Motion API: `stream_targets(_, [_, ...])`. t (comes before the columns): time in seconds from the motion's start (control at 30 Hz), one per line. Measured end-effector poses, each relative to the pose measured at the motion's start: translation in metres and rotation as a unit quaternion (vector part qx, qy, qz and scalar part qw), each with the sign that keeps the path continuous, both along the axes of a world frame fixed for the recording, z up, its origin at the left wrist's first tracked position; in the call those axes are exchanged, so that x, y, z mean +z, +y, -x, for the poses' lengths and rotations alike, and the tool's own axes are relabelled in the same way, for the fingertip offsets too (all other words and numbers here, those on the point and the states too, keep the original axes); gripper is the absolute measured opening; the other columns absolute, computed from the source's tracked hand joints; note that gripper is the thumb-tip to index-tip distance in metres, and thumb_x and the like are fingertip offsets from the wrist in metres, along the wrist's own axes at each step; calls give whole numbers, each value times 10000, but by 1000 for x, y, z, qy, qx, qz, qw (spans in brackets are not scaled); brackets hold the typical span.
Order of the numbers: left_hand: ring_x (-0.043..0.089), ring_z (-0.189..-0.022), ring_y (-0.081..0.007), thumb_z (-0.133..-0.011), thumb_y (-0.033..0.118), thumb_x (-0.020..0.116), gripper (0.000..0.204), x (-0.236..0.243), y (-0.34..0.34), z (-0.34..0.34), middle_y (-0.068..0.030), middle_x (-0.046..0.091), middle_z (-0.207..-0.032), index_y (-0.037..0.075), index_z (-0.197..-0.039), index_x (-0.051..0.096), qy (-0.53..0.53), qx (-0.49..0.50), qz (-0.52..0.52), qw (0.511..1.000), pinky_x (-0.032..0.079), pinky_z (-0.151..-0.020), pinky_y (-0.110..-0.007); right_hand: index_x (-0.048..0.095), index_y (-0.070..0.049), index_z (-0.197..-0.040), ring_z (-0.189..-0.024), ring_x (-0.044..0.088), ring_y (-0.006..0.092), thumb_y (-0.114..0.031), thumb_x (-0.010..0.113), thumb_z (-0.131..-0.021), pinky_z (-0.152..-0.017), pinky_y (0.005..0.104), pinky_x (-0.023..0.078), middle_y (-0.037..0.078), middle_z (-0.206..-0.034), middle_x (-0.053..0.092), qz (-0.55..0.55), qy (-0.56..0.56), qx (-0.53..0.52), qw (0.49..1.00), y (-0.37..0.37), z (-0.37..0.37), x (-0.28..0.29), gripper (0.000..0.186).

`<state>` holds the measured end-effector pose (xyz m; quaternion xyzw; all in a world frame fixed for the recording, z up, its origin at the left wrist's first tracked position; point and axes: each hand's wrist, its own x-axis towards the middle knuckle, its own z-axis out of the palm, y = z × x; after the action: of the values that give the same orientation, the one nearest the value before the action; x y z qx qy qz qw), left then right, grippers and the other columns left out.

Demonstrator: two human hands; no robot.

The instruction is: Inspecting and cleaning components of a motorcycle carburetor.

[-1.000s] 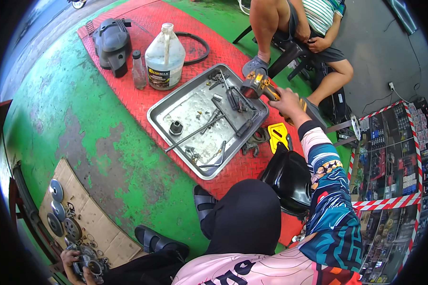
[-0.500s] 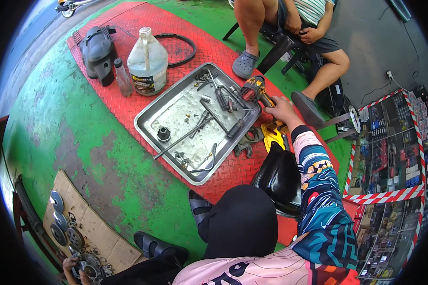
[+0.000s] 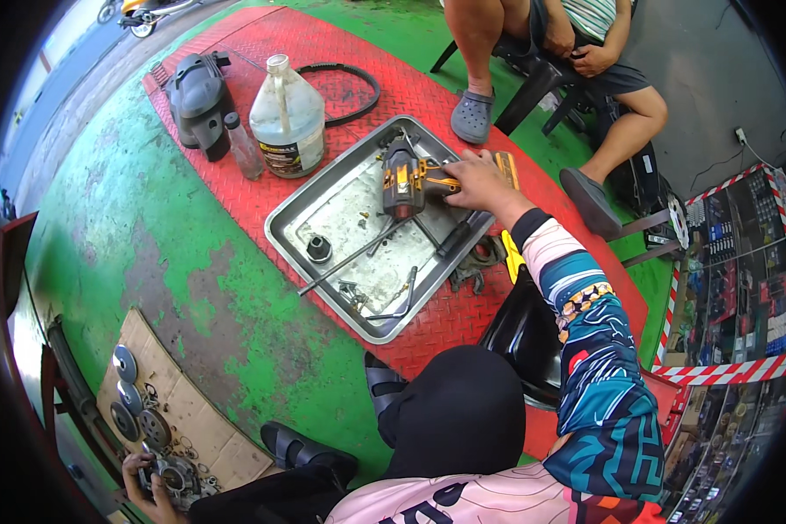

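Observation:
My right hand (image 3: 480, 182) grips a black-and-yellow cordless impact driver (image 3: 400, 179) over the right half of a metal tray (image 3: 286, 218); whether it rests on the tools there is unclear. The tray holds a black socket (image 3: 319, 249), a long bar (image 3: 349, 262), wrenches and small fasteners. At the lower left, my left hand (image 3: 148, 485) is closed on a metal engine housing (image 3: 179, 479) beside a cardboard sheet (image 3: 192, 410) bearing round discs (image 3: 127, 397) and rings.
A large jug (image 3: 286, 127), small bottle (image 3: 243, 148), black plastic part (image 3: 196, 100) and hose stand on the red platform (image 3: 227, 44). A seated person's foot (image 3: 472, 118) is beside the tray. Black glossy panel (image 3: 520, 341) and yellow piece (image 3: 511, 253) lie rightward; display cases (image 3: 734, 279) stand farther right.
My right hand has moved forward and left with the impact driver, which has turned and now lies lower across the tray. My left hand stays on the housing.

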<state>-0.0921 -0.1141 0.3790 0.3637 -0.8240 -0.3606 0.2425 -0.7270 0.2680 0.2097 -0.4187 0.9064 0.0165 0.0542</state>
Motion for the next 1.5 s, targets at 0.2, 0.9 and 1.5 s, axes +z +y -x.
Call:
stream_targets(0.2, [610,-1006,-263,-980,175,678,276,6,15,2,-140,679,-1126,-46,-1144,656,-6,-23,10,1000,489,-932,-394,715,-138,-1215,-1167,540,260,-367,796,-730,-979,454,381,78,-1107,700,-22,10,55,998,-39,5,-16,543])
stream_targets(0.9, [536,-1041,-265,-900,362,664,453,-21,21,-20,-164,578,-1063,-50,-1042,538,77,20,22,997,376,-1038,-411,728,-76,-986,-1007,671,365,-329,661,-883,-831,497,534,128,-1027,716,-166,-41,106,980,26,-28,-30,281])
stream_targets(1.5, [534,-1126,-237,-967,262,616,309,-28,58,-60,-152,581,-1162,-7,-1108,558,215,81,8,973,404,-1036,-378,768,-89,-1026,-1048,690,346,-448,771,-807,-920,445,549,166,-1087,730,-262,-36,40,964,4,-27,-47,420])
